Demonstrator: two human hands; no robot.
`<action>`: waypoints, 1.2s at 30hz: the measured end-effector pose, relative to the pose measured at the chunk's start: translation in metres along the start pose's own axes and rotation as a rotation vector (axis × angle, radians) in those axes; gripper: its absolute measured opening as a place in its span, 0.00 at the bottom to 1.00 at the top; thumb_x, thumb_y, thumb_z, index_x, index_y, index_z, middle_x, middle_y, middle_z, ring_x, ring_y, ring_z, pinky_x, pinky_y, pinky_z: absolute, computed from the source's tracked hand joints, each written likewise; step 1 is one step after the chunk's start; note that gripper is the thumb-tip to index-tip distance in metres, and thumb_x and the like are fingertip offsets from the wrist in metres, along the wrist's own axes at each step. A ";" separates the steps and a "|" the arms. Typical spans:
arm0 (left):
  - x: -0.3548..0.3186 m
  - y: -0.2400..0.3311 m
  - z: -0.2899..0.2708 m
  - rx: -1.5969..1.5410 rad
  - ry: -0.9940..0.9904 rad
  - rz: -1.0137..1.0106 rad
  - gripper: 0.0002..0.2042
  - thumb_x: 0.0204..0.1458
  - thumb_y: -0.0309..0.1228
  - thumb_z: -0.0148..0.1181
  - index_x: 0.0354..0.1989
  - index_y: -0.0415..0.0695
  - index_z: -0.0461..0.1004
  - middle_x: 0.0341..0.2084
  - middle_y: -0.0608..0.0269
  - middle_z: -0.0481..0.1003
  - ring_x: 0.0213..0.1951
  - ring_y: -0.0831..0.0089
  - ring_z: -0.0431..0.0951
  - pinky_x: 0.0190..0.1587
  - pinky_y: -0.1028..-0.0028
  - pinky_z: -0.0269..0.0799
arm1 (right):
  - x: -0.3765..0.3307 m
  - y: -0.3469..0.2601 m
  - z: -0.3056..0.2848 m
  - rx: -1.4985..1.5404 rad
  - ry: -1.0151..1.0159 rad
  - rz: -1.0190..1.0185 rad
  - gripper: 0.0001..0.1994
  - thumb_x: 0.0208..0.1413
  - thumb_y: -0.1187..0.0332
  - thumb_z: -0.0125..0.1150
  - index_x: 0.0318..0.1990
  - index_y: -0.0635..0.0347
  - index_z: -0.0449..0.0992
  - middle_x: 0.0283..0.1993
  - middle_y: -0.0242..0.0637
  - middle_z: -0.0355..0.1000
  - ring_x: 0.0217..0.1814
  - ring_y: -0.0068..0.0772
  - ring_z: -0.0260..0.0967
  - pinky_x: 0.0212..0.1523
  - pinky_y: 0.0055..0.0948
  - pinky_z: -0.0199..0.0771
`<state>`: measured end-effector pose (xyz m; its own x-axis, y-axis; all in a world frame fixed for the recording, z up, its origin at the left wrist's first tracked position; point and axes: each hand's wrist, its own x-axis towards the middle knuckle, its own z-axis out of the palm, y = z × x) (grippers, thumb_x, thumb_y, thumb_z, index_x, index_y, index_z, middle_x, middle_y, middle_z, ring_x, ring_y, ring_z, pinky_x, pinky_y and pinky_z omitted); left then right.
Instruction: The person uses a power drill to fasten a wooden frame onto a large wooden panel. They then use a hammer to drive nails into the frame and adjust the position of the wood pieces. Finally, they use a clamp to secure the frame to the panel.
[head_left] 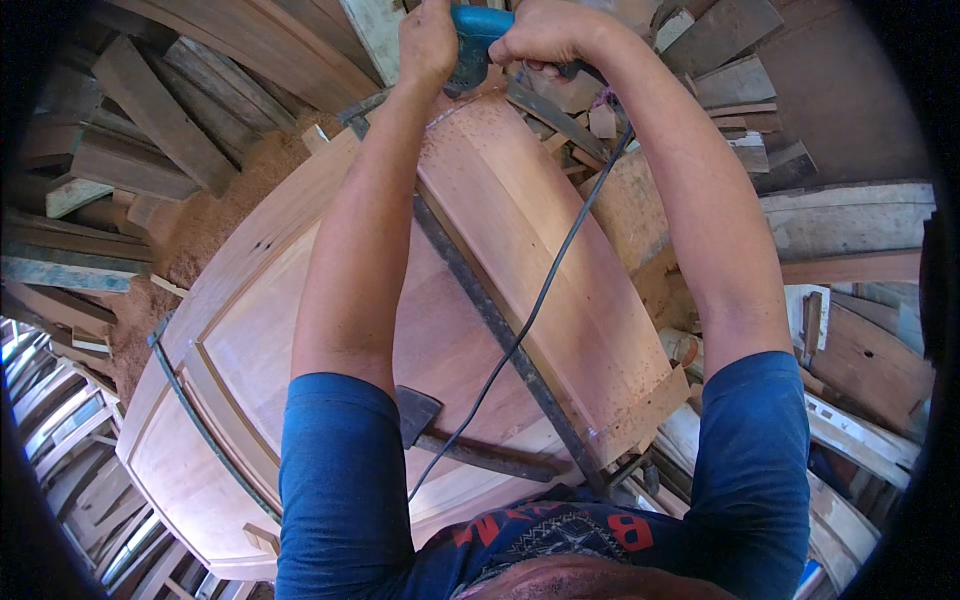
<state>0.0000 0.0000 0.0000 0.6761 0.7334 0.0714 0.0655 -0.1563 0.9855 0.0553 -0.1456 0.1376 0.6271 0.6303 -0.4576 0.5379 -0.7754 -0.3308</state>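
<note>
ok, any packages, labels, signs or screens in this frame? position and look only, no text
No packages, signs or screens.
Only printing: red lettering on the person's dark blue shirt, bottom centre, above a pale patterned band.
Both hands, left hand and right hand, grip a teal power tool, top centre; no label shows.

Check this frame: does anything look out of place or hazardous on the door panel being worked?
A hammer lies loose on the wooden door panel, and the black power cord trails over its handle from the blue power tool gripped by the left hand and right hand. Sawdust is heaped beside the panel.
</note>
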 end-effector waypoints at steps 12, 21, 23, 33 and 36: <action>-0.017 -0.003 0.024 -0.195 -0.025 0.146 0.31 0.61 0.55 0.51 0.33 0.32 0.80 0.33 0.36 0.81 0.42 0.49 0.83 0.49 0.55 0.73 | 0.013 0.040 0.018 0.065 0.049 -0.094 0.17 0.51 0.56 0.66 0.22 0.60 0.75 0.15 0.32 0.67 0.14 0.26 0.66 0.17 0.30 0.66; -0.018 -0.012 0.003 -0.160 0.034 0.051 0.28 0.64 0.50 0.49 0.36 0.31 0.78 0.30 0.45 0.79 0.36 0.60 0.77 0.46 0.59 0.72 | 0.028 0.019 0.030 -0.044 -0.002 -0.095 0.19 0.51 0.56 0.66 0.21 0.64 0.74 0.16 0.34 0.70 0.14 0.29 0.68 0.19 0.35 0.70; -0.015 -0.013 0.002 -0.116 0.024 0.144 0.30 0.64 0.53 0.47 0.37 0.31 0.78 0.31 0.42 0.78 0.38 0.58 0.77 0.47 0.57 0.71 | 0.028 0.024 0.032 0.030 0.033 -0.144 0.21 0.49 0.53 0.67 0.19 0.65 0.76 0.17 0.36 0.71 0.16 0.31 0.69 0.20 0.35 0.71; -0.028 0.028 0.003 -0.108 0.135 -0.018 0.30 0.61 0.52 0.49 0.34 0.29 0.78 0.25 0.44 0.77 0.33 0.58 0.76 0.44 0.59 0.72 | 0.008 0.028 0.025 0.242 0.011 -0.109 0.15 0.46 0.60 0.72 0.20 0.62 0.77 0.17 0.33 0.68 0.15 0.27 0.65 0.17 0.30 0.66; -0.025 0.057 0.001 -0.047 0.030 -0.017 0.30 0.64 0.53 0.44 0.47 0.32 0.76 0.43 0.43 0.77 0.49 0.53 0.75 0.57 0.60 0.67 | -0.001 0.032 0.008 0.252 0.064 -0.164 0.17 0.47 0.58 0.73 0.21 0.62 0.76 0.16 0.32 0.68 0.15 0.25 0.64 0.16 0.29 0.64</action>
<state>-0.0121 -0.0280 0.0542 0.6525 0.7555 0.0585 0.0415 -0.1127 0.9928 0.0678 -0.1715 0.1210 0.5821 0.7429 -0.3306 0.4831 -0.6430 -0.5942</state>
